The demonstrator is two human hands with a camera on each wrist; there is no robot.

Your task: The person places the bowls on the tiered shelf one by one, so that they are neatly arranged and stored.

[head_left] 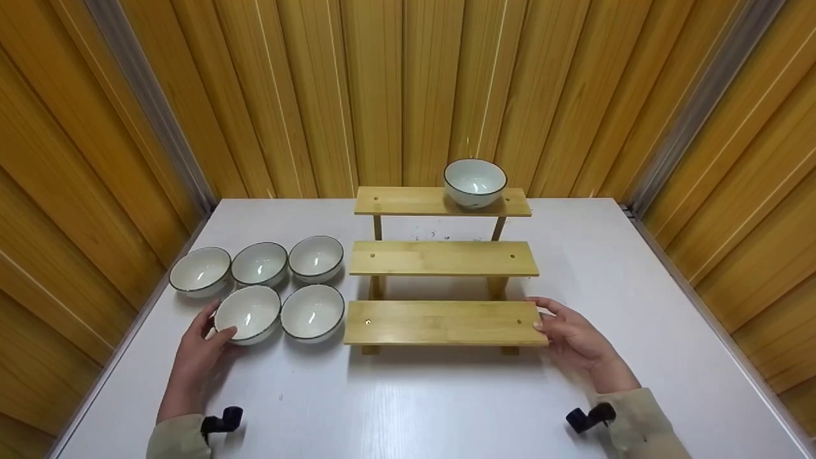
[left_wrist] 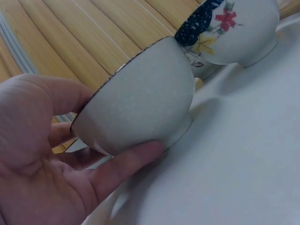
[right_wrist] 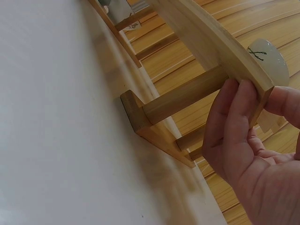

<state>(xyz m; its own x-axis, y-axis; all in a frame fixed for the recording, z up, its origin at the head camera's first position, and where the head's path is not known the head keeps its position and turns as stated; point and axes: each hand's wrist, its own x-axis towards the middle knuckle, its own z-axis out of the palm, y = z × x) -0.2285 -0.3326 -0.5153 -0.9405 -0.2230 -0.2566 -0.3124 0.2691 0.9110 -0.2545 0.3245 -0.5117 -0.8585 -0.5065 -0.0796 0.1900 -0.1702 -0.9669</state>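
At the left of the head view my left hand [head_left: 196, 352] holds a white bowl [head_left: 248, 313] with a dark rim, thumb at the rim and fingers round its side. The left wrist view shows this bowl [left_wrist: 140, 93] close up, its foot near the table and a finger low on its wall. My right hand [head_left: 579, 344] pinches the right end of the lowest board of a three-tier wooden stand [head_left: 443, 323]. In the right wrist view, the thumb lies above that board [right_wrist: 225, 51] and fingers below it. One bowl [head_left: 475, 185] sits on the top tier, towards its right end.
Another bowl [head_left: 313, 313] stands right of the held one, close to the stand. Behind them several similar bowls [head_left: 260, 264] form a row on the white table [head_left: 408, 408]. Wood-look panels [head_left: 421, 95] wall the back and both sides.
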